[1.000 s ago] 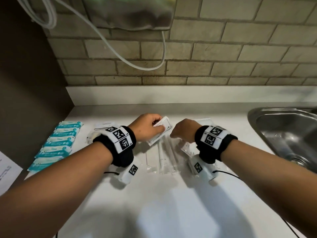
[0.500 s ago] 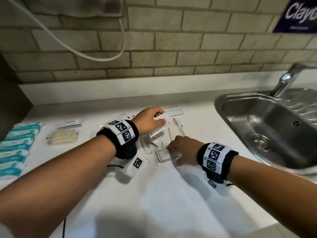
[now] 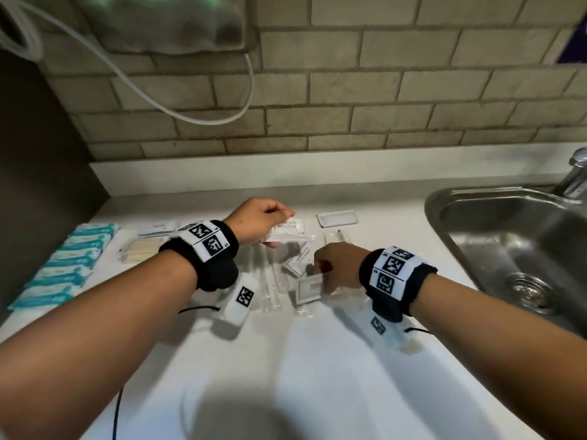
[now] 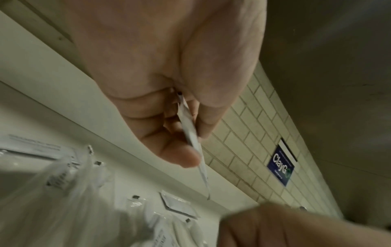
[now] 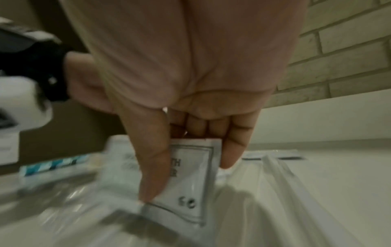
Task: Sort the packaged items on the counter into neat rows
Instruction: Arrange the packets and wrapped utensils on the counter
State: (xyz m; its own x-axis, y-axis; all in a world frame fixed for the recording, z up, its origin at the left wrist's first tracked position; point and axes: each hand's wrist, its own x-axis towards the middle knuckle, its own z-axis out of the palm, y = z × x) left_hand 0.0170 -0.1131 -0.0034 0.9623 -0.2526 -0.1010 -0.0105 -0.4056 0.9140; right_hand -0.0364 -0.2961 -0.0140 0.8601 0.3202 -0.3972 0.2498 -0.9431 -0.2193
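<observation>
My left hand (image 3: 279,217) pinches a flat white sachet (image 3: 287,229) a little above the counter; the left wrist view shows this sachet (image 4: 191,133) edge-on between thumb and fingers. My right hand (image 3: 322,271) is lower and nearer, thumb and fingers gripping a second white sachet (image 3: 308,289) with a printed frame, seen close in the right wrist view (image 5: 190,175). A third sachet (image 3: 300,258) lies loose between the hands on several clear long packets (image 3: 270,287). A fourth sachet (image 3: 338,217) lies flat near the wall.
A row of teal packets (image 3: 63,268) lines the counter's left end, with a pack of pale sticks (image 3: 143,249) beside it. A steel sink (image 3: 508,249) and tap (image 3: 575,173) are to the right. A dark panel (image 3: 38,169) walls the left side.
My right hand has come back from the far side of the pile and taken hold of a sachet at the near side. My left hand keeps its sachet, now turned flatter.
</observation>
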